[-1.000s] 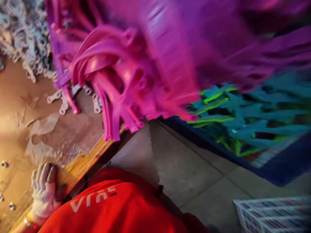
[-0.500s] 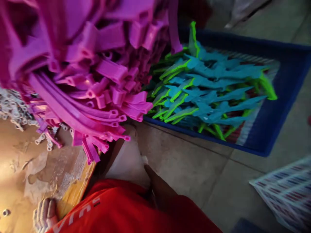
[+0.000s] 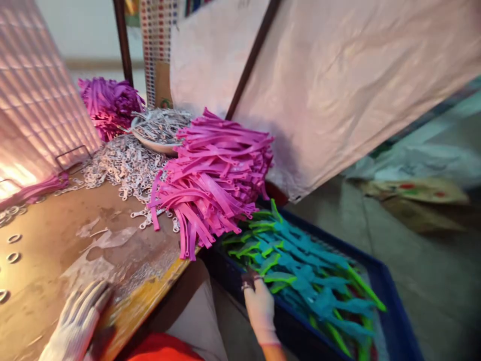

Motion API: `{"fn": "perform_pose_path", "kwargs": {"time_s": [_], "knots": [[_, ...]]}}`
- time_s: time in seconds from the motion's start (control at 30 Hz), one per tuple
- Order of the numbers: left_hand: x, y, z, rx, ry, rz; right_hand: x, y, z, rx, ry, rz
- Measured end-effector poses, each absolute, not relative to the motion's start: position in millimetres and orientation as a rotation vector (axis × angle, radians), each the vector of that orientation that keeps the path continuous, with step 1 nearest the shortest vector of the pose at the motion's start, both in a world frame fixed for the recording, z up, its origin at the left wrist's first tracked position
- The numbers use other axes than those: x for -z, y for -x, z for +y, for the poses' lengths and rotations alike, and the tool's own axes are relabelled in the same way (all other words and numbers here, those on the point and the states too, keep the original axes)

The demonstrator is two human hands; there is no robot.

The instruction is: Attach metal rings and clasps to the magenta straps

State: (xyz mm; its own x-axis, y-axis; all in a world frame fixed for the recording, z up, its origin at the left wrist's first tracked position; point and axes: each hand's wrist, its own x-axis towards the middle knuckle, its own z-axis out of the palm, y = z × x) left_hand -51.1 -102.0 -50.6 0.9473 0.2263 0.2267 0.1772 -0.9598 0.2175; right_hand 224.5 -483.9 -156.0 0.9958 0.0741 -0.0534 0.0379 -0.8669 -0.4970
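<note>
My right hand [image 3: 260, 307], in a white glove, reaches down into a blue crate [image 3: 391, 301] beside the table. Its fingertips are pressed together at the near end of the teal and green plastic pieces [image 3: 300, 265] piled in the crate; what they pinch is hidden. My left hand [image 3: 77, 321], also gloved and blurred, lies flat with fingers stretched on the brown tabletop [image 3: 48, 250] near its yellow front edge. A heap of pink plastic straps [image 3: 214, 175] overhangs the table edge above the crate.
Small white metal links [image 3: 120, 165] spread over the table's back, with a bowl [image 3: 158, 131] of them and a second pink heap [image 3: 108, 103] behind. A lit white panel [image 3: 33, 100] stands left. A pale sheet [image 3: 338, 80] hangs behind. Tiled floor lies right.
The view has swung up from my lap and the floor to the table and crate. My right hand has come forward into the blue crate. My left hand stays on the table edge.
</note>
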Motion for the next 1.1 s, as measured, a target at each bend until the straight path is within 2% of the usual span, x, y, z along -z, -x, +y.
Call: {"fn": "perform_pose_path", "kwargs": {"time_s": [0.1,0.2,0.27,0.4,0.53,0.7,0.83,1.0,1.1], "knots": [[31,0,-106,-0.393,-2.817,0.238,48,-271,-448,0.411,2.425,-0.713],[8,-79,-104,-0.097,-2.699,0.531,-41,-296,-383,0.483,2.432,-1.241],[0,-136,-101,-0.100,-2.643,0.646,-73,-304,-341,0.408,2.661,-1.439],[5,-214,-98,-0.070,-2.543,0.815,-85,-316,-292,0.314,2.839,-1.644],[19,-231,-83,-0.032,-2.457,0.856,-100,-353,-285,0.343,2.837,-1.673],[32,-217,-43,-0.005,-2.348,0.833,-167,-458,-287,0.517,2.929,-1.245],[43,-200,-11,-0.153,-2.301,0.887,-205,-544,-287,0.374,2.978,-0.982],[39,-181,4,-0.156,-2.257,0.807,-196,-595,-285,0.160,2.888,-0.880],[23,-172,-13,-0.343,-2.024,0.808,-179,-608,-286,0.112,2.829,-0.840]]}}
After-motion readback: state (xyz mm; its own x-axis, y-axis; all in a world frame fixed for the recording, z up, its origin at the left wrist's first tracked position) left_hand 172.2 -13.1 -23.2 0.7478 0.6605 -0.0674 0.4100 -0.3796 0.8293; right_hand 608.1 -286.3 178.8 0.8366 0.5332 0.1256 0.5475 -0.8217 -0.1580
